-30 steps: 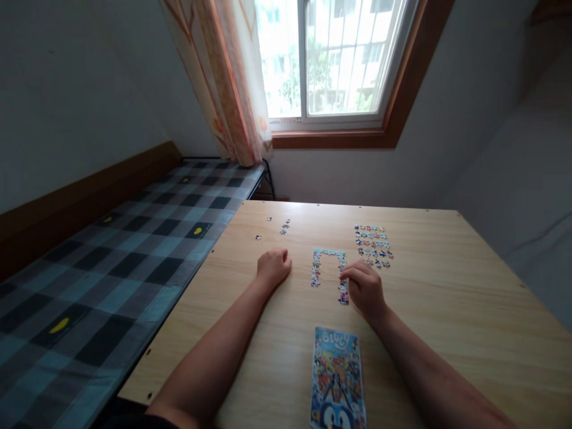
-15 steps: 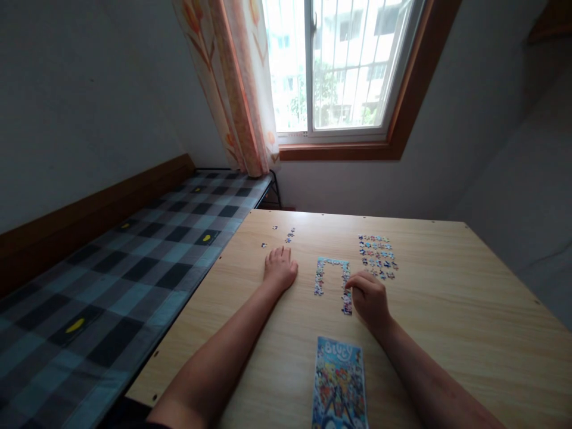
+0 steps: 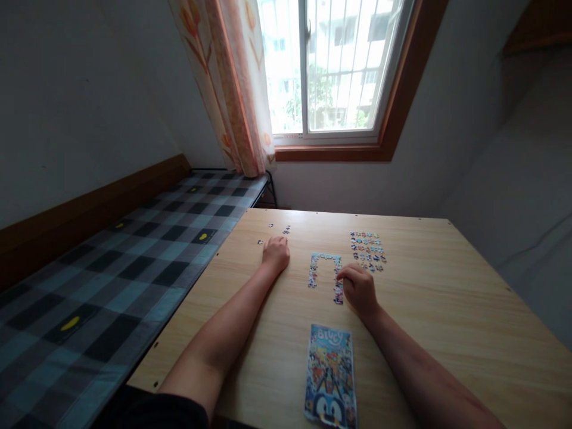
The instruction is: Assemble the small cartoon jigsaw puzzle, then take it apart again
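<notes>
— Where are the hands?
— Left hand (image 3: 276, 252) curled, empty, on the table (image 3: 447, 310) near its far left corner. Right hand (image 3: 358, 288) pinches at the puzzle frame (image 3: 325, 274), mid-table — any piece held: cannot tell.

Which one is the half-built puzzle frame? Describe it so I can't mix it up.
On the wooden table under the window, look between the left hand and right hand. The puzzle frame is joined in an upside-down U, unlike the loose pieces beyond.
</notes>
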{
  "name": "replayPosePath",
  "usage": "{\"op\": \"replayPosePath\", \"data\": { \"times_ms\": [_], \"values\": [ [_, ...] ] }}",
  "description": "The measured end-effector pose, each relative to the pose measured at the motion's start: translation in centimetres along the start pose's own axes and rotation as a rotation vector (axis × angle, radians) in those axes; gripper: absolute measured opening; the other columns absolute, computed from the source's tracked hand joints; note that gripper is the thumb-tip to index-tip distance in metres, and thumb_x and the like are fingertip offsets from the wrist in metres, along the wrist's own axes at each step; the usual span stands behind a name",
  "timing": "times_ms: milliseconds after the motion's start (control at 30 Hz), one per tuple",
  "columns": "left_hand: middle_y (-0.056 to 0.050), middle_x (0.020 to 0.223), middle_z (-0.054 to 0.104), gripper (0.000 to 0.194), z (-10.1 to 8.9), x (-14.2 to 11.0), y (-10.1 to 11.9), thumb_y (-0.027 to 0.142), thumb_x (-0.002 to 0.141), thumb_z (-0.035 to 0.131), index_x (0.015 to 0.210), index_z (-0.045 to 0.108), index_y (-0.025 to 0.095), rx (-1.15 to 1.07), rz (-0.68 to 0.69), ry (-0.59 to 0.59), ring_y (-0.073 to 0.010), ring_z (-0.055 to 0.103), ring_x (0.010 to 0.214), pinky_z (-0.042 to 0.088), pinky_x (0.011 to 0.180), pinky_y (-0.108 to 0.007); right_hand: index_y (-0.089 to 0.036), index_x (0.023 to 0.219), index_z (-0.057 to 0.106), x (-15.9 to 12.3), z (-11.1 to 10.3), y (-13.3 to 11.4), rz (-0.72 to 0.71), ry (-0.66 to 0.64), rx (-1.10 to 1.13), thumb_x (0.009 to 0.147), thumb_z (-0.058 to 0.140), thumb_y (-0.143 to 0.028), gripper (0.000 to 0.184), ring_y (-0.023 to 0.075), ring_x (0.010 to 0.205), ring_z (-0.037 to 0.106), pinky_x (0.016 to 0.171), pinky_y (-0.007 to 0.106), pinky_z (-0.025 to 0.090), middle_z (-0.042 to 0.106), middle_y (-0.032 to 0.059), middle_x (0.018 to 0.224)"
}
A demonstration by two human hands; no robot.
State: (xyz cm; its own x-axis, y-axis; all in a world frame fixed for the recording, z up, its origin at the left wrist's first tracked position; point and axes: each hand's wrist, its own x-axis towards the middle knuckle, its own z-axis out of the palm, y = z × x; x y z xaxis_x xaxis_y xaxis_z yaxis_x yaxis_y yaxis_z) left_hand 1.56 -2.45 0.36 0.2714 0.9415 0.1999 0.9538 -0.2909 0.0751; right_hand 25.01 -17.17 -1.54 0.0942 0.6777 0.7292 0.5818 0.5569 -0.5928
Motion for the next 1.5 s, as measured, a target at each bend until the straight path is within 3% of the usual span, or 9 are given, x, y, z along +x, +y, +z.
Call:
{"op": "replayPosePath", "data": {
  "times_ms": [233, 500, 633, 733, 867, 933, 1067, 1133, 1500],
  "values": [
    [-0.017, 0.104, 0.072, 0.030, -2.6, -2.9, 1.1, 0.020, 0.095, 0.047, 0.094, 0.076, 0.014, 0.048, 0.024, -0.171, -0.0260, 0.067, 0.097, 0.050, 0.086, -0.034, -0.022, 0.064, 0.064, -0.1, 0.0, 0.4, 0.017, -0.019, -0.014, 0.073, 0.046, 0.000, 0.030, 0.0179, 0.069, 0.061, 0.068, 0.031, 0.047, 0.064, 0.0016, 0.068],
    [-0.017, 0.101, 0.075, 0.019, -5.4, -5.2, 2.2, 0.015, 0.084, 0.059, 0.090, 0.077, 0.015, 0.016, 0.038, -0.350, -0.0287, 0.069, 0.094, 0.050, 0.080, -0.035, -0.022, 0.064, 0.064, 0.0, -0.1, 0.1, -0.001, -0.052, -0.023, 0.073, 0.046, 0.000, 0.030, 0.0183, 0.071, 0.061, 0.069, 0.031, 0.048, 0.064, 0.0026, 0.070],
    [-0.010, 0.092, 0.077, 0.014, -5.9, -5.2, 1.8, 0.017, 0.077, 0.066, 0.084, 0.077, 0.020, -0.074, 0.055, -0.427, -0.0234, 0.069, 0.085, 0.047, 0.070, -0.029, -0.022, 0.066, 0.065, 0.1, -0.3, -0.1, -0.023, -0.078, -0.029, 0.073, 0.047, 0.000, 0.029, 0.0179, 0.071, 0.062, 0.069, 0.030, 0.048, 0.065, 0.0023, 0.070],
    [-0.004, 0.079, 0.074, 0.007, -5.7, -5.2, 1.3, 0.023, 0.074, 0.070, 0.079, 0.075, 0.019, -0.359, 0.061, -0.514, -0.0168, 0.065, 0.072, 0.043, 0.062, -0.025, -0.022, 0.068, 0.067, 0.1, -0.4, -0.4, -0.061, -0.110, -0.051, 0.075, 0.049, 0.000, 0.029, 0.0176, 0.071, 0.062, 0.069, 0.030, 0.048, 0.065, 0.0023, 0.070],
    [-0.001, 0.067, 0.066, 0.022, -4.8, -5.3, 0.6, 0.036, 0.069, 0.076, 0.077, 0.071, 0.016, -0.952, -0.033, -0.623, -0.0115, 0.054, 0.057, 0.037, 0.051, -0.022, -0.022, 0.075, 0.070, 0.2, -0.4, -0.9, -0.134, -0.150, -0.072, 0.080, 0.051, -0.002, 0.027, 0.0182, 0.076, 0.065, 0.072, 0.032, 0.050, 0.069, 0.0032, 0.076],
    [0.000, 0.066, 0.064, 0.031, -4.3, -5.2, 0.3, 0.040, 0.065, 0.080, 0.081, 0.070, 0.016, -1.184, -0.131, -0.562, -0.0094, 0.050, 0.053, 0.032, 0.047, -0.021, -0.023, 0.084, 0.072, 0.2, -0.4, -1.2, -0.170, -0.166, -0.079, 0.081, 0.052, -0.003, 0.029, 0.0192, 0.079, 0.065, 0.074, 0.033, 0.052, 0.071, 0.0039, 0.082],
    [0.000, 0.072, 0.065, 0.050, -3.6, -4.4, -0.5, 0.044, 0.056, 0.087, 0.091, 0.065, 0.016, -1.564, -0.364, -0.120, -0.0061, 0.047, 0.052, 0.027, 0.044, -0.017, -0.027, 0.103, 0.075, 0.4, -0.4, -1.6, -0.217, -0.192, -0.102, 0.082, 0.057, -0.005, 0.035, 0.0207, 0.085, 0.065, 0.079, 0.038, 0.053, 0.074, 0.0038, 0.092],
    [0.002, 0.071, 0.064, 0.056, -3.5, -4.1, -0.7, 0.042, 0.051, 0.089, 0.093, 0.063, 0.017, -1.657, -0.424, -0.022, -0.0052, 0.046, 0.051, 0.024, 0.043, -0.017, -0.029, 0.106, 0.075, 0.5, -0.3, -1.7, -0.233, -0.185, -0.119, 0.084, 0.061, -0.007, 0.034, 0.0215, 0.089, 0.065, 0.083, 0.039, 0.053, 0.075, 0.0035, 0.095],
    [0.003, 0.065, 0.063, 0.046, -1.6, -7.6, 4.8, 0.037, 0.059, 0.091, 0.092, 0.069, 0.014, -1.716, -0.238, -0.459, -0.0039, 0.047, 0.047, 0.031, 0.043, -0.016, -0.029, 0.105, 0.074, 0.9, -0.1, -2.3, -0.341, -0.145, -0.183, 0.087, 0.073, -0.016, 0.022, 0.0221, 0.096, 0.065, 0.091, 0.041, 0.048, 0.078, 0.0011, 0.100]
  ]
}}
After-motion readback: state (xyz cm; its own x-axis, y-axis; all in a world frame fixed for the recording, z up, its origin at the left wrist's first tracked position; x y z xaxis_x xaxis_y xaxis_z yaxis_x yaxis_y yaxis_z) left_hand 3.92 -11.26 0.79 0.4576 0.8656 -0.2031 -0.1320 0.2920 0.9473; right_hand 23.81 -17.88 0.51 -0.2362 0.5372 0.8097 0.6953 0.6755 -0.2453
